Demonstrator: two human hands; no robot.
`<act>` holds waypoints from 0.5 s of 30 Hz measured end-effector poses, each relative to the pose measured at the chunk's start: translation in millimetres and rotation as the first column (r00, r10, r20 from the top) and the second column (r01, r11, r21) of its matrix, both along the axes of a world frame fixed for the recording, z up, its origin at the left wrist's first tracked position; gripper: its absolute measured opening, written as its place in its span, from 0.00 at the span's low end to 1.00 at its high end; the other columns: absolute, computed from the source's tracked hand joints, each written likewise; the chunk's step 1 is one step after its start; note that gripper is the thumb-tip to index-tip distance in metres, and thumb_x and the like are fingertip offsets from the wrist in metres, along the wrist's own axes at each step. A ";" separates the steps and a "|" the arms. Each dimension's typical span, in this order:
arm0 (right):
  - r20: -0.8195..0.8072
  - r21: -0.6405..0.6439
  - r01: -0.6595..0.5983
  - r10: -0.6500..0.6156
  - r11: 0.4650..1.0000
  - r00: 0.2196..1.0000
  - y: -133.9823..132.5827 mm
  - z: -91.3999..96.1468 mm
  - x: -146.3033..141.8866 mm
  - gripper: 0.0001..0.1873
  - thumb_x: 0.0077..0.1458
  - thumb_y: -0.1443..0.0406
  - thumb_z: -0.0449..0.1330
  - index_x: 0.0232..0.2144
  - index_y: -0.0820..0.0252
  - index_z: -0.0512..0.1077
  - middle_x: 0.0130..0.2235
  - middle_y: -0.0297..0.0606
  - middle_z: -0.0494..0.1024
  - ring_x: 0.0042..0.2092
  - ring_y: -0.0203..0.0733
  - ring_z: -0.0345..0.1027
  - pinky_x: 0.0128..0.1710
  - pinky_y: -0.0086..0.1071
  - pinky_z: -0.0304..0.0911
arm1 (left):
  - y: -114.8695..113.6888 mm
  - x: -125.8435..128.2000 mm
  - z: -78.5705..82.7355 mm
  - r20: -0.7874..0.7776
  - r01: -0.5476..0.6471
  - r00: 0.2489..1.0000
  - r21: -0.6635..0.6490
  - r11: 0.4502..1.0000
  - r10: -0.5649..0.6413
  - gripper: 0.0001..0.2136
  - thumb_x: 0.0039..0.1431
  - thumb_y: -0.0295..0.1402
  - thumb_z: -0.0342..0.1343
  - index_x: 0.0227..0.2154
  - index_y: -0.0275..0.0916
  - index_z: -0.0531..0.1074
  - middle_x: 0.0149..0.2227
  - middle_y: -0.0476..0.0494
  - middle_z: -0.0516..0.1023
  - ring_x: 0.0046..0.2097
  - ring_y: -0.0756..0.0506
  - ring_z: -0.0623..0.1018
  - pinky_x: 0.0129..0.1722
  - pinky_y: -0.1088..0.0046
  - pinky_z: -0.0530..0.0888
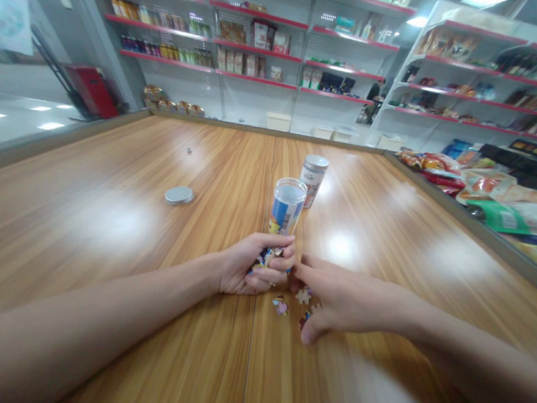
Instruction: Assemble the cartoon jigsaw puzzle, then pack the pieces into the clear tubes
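My left hand (262,267) is closed around a bunch of jigsaw puzzle pieces (270,257) above the middle of the table. Right behind it stands a clear can (288,206) with a blue printed label and its top uncovered. My right hand (330,296) is lowered to the tabletop with thumb and fingers apart, over a few loose puzzle pieces (304,295); its fingers partly hide them. One more puzzle piece (281,305) lies flat between the two hands. Whether the right fingertips touch any piece is hard to see.
A second can (315,174) with a silver lid stands behind the uncovered one. To the left, a round silver lid (179,195) lies flat, with a tiny object (189,151) farther back. Bagged goods (501,198) line the right edge of the wooden table (114,275). Stocked shelves (259,52) stand behind.
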State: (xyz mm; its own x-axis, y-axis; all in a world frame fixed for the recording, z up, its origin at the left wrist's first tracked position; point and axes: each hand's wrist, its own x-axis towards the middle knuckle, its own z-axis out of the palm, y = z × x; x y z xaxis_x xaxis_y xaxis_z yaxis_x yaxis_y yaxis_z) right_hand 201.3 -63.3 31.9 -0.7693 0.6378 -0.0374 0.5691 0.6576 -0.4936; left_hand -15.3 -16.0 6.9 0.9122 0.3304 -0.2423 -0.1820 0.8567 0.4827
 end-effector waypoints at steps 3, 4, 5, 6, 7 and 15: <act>0.022 0.012 0.029 -0.029 1.000 0.999 1.3 -2.1 2.0 0.41 0.41 0.56 0.76 0.56 0.56 0.67 0.47 0.41 0.72 0.43 0.46 0.71 0.40 0.38 0.69 | -0.5 -0.6 1.0 0.001 -0.015 1.000 0.011 1.000 0.015 0.17 0.72 0.38 0.42 0.27 0.36 0.64 0.21 0.54 0.59 0.15 0.57 0.54 0.10 0.86 0.45; 0.036 0.037 0.050 -0.051 0.998 0.998 1.8 -4.2 1.5 0.43 0.40 0.55 0.76 0.57 0.57 0.66 0.47 0.42 0.71 0.43 0.47 0.71 0.40 0.38 0.69 | -1.1 -0.9 1.9 0.007 -0.037 0.999 0.022 0.999 0.037 0.18 0.72 0.37 0.42 0.27 0.36 0.64 0.21 0.54 0.59 0.15 0.57 0.54 0.10 0.86 0.45; 0.050 0.073 0.074 -0.078 0.995 0.996 2.4 -6.5 0.6 0.44 0.39 0.53 0.76 0.56 0.57 0.66 0.47 0.42 0.70 0.42 0.48 0.71 0.39 0.39 0.69 | -1.7 -1.4 3.0 0.019 -0.064 0.998 0.035 0.997 0.064 0.18 0.72 0.37 0.42 0.27 0.36 0.64 0.21 0.54 0.58 0.15 0.57 0.54 0.10 0.86 0.45; 0.063 0.121 0.098 -0.106 0.988 0.992 3.1 -8.7 -0.5 0.46 0.37 0.50 0.76 0.56 0.58 0.66 0.47 0.43 0.69 0.41 0.49 0.71 0.38 0.40 0.70 | -2.5 -1.9 4.3 0.038 -0.094 0.995 0.048 0.994 0.092 0.18 0.72 0.37 0.41 0.26 0.36 0.64 0.21 0.54 0.58 0.15 0.57 0.53 0.11 0.86 0.45; 0.073 0.173 0.116 -0.131 0.978 0.989 3.8 -10.5 -1.7 0.47 0.36 0.46 0.75 0.55 0.59 0.66 0.46 0.43 0.69 0.40 0.49 0.70 0.37 0.42 0.70 | -3.3 -2.5 5.5 0.062 -0.122 0.991 0.059 0.991 0.118 0.18 0.73 0.36 0.41 0.26 0.36 0.64 0.21 0.54 0.57 0.15 0.57 0.53 0.11 0.85 0.44; 0.066 0.359 0.096 -0.128 0.928 0.990 1.8 -19.4 -12.7 0.48 0.52 0.35 0.57 0.61 0.62 0.61 0.53 0.54 0.67 0.54 0.61 0.66 0.50 0.56 0.68 | -6.7 -5.5 9.1 0.140 -0.193 0.974 0.078 0.978 0.181 0.20 0.73 0.37 0.37 0.26 0.36 0.63 0.21 0.54 0.54 0.15 0.56 0.49 0.12 0.84 0.41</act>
